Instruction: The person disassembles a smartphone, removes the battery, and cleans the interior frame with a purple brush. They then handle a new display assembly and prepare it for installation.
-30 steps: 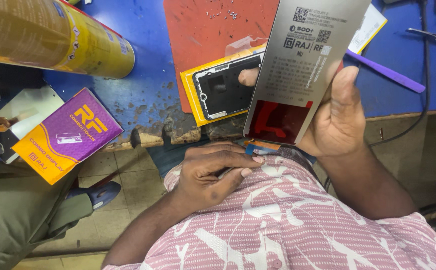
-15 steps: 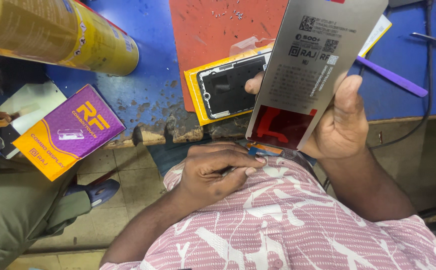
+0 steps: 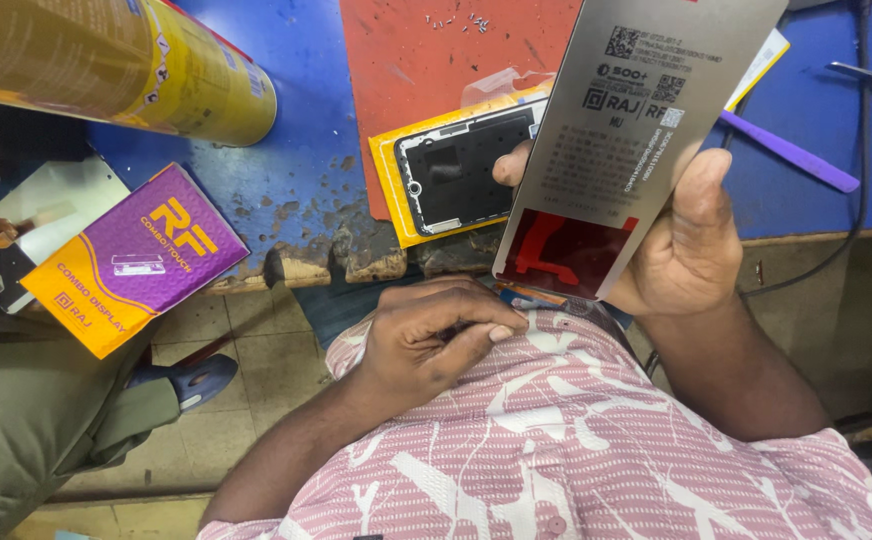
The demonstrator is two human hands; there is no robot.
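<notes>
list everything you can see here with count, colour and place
panel: 1, grey with a red lower end, held up over the bench edge
phone frame: 1, black, on a yellow backing on the mat
mat: 1, red-orange, on the bench top
screws: several, tiny, pale, at the mat's far edge
can: 1, yellow, lying on the bench at upper left
box: 1, purple and orange, overhanging the bench edge at left
pry tool: 1, purple, on the bench at right
cable: 1, black, at far right
bench: 1, blue, chipped front edge
shirt: 1, pink with white pattern
left hand: resting on the shirt
right hand: holding the panel
</notes>
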